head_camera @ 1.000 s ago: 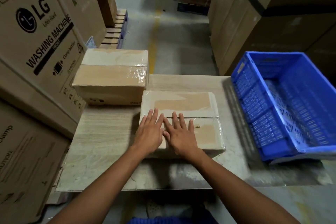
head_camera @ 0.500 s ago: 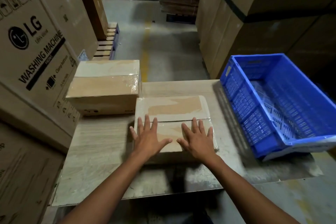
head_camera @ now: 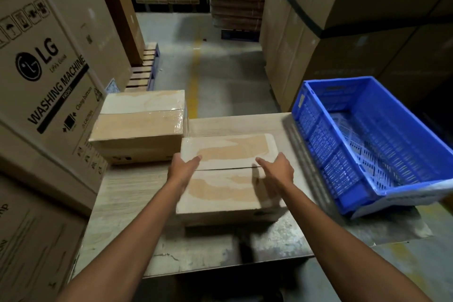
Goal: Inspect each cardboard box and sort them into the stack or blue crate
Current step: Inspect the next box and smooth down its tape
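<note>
**Q:** What was the grip state at this step?

**A:** Both grips were wide open. The left hand (head_camera: pixel 182 170) sat at the left edge of the box (head_camera: pixel 225 193), with the thumb laid across the lid and the fingers dropping over the side wall. The right hand (head_camera: pixel 278 171) mirrored it at the right edge. Motion blur hid whether its fingers touched the wall. Neither hand had closed round anything.

**Q:** Where was the box?

**A:** It lay flat on the worktop (head_camera: pixel 127 193), directly in front of the person. A second box (head_camera: pixel 139 120) stood just beside its far-left corner. The blue crate (head_camera: pixel 331 154) sat to the right, apart from it.

**Q:** How far along was the task?

**A:** It was judged to be early.
- The second box probably marked the stack position. Whether it rested on another box could not be told.
- No box showed inside the crate.
- The box between the hands appeared unsorted.
- Remaining steps: finish the check, lift the box by both sides, then place it on the stack or in the crate.
- Large cartons (head_camera: pixel 49 76) flanked the station, and no further boxes to sort were visible.
</note>
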The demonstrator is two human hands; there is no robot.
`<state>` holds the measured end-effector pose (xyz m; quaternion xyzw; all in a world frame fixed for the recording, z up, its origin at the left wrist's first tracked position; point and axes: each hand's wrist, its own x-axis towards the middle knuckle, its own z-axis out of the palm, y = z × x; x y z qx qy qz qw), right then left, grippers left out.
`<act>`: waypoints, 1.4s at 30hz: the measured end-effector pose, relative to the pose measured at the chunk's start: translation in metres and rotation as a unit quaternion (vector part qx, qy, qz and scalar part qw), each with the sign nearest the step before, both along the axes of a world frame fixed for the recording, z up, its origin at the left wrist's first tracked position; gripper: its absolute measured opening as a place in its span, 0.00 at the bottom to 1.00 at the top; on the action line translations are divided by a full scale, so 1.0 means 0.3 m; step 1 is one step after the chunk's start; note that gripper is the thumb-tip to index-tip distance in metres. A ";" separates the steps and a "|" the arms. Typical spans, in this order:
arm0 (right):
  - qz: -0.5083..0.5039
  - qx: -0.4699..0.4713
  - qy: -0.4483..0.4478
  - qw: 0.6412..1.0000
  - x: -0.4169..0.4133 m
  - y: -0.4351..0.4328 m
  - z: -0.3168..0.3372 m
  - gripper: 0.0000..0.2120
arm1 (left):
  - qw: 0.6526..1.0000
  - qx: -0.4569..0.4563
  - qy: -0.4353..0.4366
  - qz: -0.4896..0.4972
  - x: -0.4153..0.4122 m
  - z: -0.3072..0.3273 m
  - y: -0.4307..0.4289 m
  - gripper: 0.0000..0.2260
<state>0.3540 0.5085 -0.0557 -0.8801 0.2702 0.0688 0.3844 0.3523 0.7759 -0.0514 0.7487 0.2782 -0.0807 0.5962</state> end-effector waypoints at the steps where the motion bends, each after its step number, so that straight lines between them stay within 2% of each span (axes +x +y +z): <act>1: -0.017 0.005 -0.012 1.000 -0.005 -0.007 -0.002 0.33 | 1.000 -0.012 -0.011 0.004 -0.006 0.008 0.000 0.21; 5: -0.073 0.025 -0.096 0.992 -0.066 -0.017 0.008 0.27 | 0.997 -0.013 -0.070 0.035 -0.050 0.052 0.006 0.19; 8: -0.096 0.033 -0.155 0.983 -0.101 -0.018 0.034 0.31 | 0.987 -0.019 -0.139 0.073 -0.096 0.079 -0.006 0.17; 10: -0.101 0.036 -0.179 0.978 -0.118 -0.023 0.038 0.34 | 0.978 -0.066 -0.170 0.104 -0.119 0.091 -0.013 0.17; 13: -0.097 0.057 -0.204 0.972 -0.157 -0.034 0.023 0.31 | 0.953 -0.189 -0.168 0.169 -0.143 0.081 -0.003 0.20; 17: -0.104 0.098 -0.226 0.964 -0.243 -0.053 -0.017 0.26 | 0.944 -0.223 -0.152 0.188 -0.196 0.033 0.005 0.22; 20: -0.097 0.116 -0.229 0.962 -0.295 -0.071 -0.037 0.23 | 0.948 -0.207 -0.159 0.181 -0.234 0.023 -0.012 0.20; 23: -0.115 0.153 -0.251 0.949 -0.328 -0.086 -0.039 0.14 | 0.955 -0.184 -0.153 0.178 -0.259 0.015 -0.014 0.19; 26: -0.130 0.197 -0.326 0.915 -0.351 -0.098 -0.014 0.16 | 0.968 -0.180 -0.113 0.131 -0.262 0.030 0.009 0.20; 29: -0.126 0.186 -0.378 0.898 -0.357 -0.091 0.021 0.17 | 0.982 -0.162 -0.093 0.035 -0.262 0.056 0.026 0.20; 31: -0.120 0.158 -0.366 0.909 -0.354 -0.074 0.038 0.18 | 0.985 -0.139 -0.104 -0.023 -0.268 0.068 0.018 0.15; 34: -0.107 0.124 -0.345 0.924 -0.344 -0.052 0.042 0.21 | 0.983 -0.077 -0.152 -0.071 -0.265 0.075 0.005 0.15; 37: -0.082 0.119 -0.332 0.932 -0.329 -0.046 0.029 0.22 | 0.982 -0.048 -0.174 -0.060 -0.246 0.093 0.023 0.17; 39: -0.047 0.103 -0.318 0.941 -0.324 -0.037 0.031 0.21 | 0.986 -0.034 -0.159 -0.043 -0.243 0.091 0.042 0.19; 40: -0.030 0.084 -0.314 0.945 -0.323 -0.030 0.036 0.21 | 0.988 -0.005 -0.149 -0.036 -0.247 0.089 0.045 0.20; 42: 0.007 -0.007 -0.336 0.942 -0.323 -0.012 0.053 0.19 | 0.973 0.153 -0.168 -0.031 -0.264 0.082 0.041 0.24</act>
